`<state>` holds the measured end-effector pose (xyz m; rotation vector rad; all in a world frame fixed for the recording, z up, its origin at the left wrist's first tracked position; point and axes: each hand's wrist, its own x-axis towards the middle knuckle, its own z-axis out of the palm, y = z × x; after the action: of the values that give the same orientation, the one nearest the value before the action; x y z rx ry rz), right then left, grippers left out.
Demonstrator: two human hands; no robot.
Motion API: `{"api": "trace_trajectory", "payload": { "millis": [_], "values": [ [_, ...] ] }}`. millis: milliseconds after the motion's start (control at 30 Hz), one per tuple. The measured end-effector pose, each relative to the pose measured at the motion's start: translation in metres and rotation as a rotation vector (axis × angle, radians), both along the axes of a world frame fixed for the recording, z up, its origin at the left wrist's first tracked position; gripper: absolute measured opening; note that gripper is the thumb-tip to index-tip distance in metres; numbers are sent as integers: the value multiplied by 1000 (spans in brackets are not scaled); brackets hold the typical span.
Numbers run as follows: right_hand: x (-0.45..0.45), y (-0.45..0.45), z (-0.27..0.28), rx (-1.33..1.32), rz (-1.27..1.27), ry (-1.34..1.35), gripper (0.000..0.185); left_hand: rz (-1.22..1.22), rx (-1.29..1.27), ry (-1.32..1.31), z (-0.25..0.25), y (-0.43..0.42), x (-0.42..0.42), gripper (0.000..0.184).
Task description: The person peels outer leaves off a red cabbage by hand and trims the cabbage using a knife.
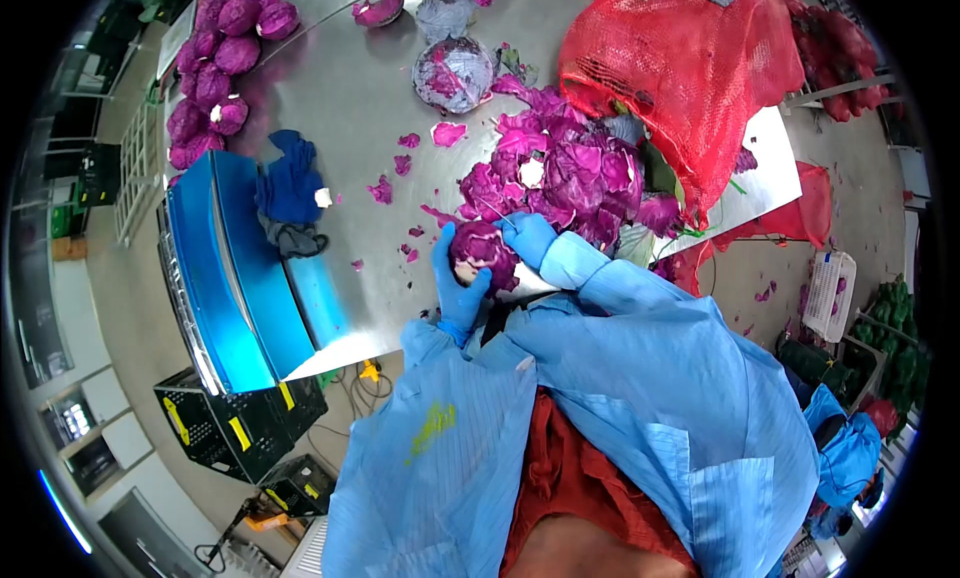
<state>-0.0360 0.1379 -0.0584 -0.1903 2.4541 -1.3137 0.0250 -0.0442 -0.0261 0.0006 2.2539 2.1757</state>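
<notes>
My left hand (460,296), in a blue glove, is wrapped round a purple red cabbage (482,250) near the table's front edge. A pale cut patch shows on the cabbage's lower side. My right hand (530,240), also gloved in blue, is closed at the cabbage's upper right. From its fingers a thin blade, seemingly a knife (494,214), points up and left; its handle is hidden in my grip. Just beyond both hands lies a heap of loose purple cabbage leaves (575,173).
On the steel table (365,108) stand an untrimmed cabbage (453,75), a red mesh bag (680,68) and a stack of trimmed cabbages (238,54). A blue box (230,268) and dark blue cloth (288,178) are at the left. Black crates (220,433) stand below.
</notes>
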Motion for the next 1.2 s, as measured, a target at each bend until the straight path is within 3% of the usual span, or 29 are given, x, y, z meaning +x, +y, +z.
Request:
{"api": "trace_trajectory", "payload": {
  "millis": [33,200,300,400,500,633,667,800,900,933,1033,1067,1200],
  "values": [
    [-2,1,7,-5,19,35,28,13,82,-35,1,1,-4,85],
    [-4,-1,59,-278,-215,-520,39,-11,104,-98,13,-2,-1,87],
    [-3,2,41,-213,-107,-400,47,-39,189,-175,19,-7,-1,87],
    [0,0,32,-239,-57,-253,40,171,319,-366,36,1,0,87],
    [3,-3,35,-60,14,-165,43,263,324,-518,23,4,3,87],
    [5,-9,38,-41,-83,-213,37,178,310,-511,12,-1,-4,88],
    [6,-6,44,13,-44,-217,43,185,319,-518,15,-2,-4,87],
    [18,4,57,-63,15,174,61,191,350,-507,13,-2,-3,85],
    [21,11,68,-32,124,322,56,120,250,-437,15,-2,-1,84],
    [23,10,78,-43,108,339,46,115,239,-433,19,0,0,84],
    [25,16,80,-258,79,308,40,85,210,-412,34,5,-1,84],
    [27,20,85,-174,112,418,29,65,204,-403,36,6,-2,84],
    [28,26,109,-156,84,612,23,-8,283,-419,62,14,-8,84]
  ]
}}
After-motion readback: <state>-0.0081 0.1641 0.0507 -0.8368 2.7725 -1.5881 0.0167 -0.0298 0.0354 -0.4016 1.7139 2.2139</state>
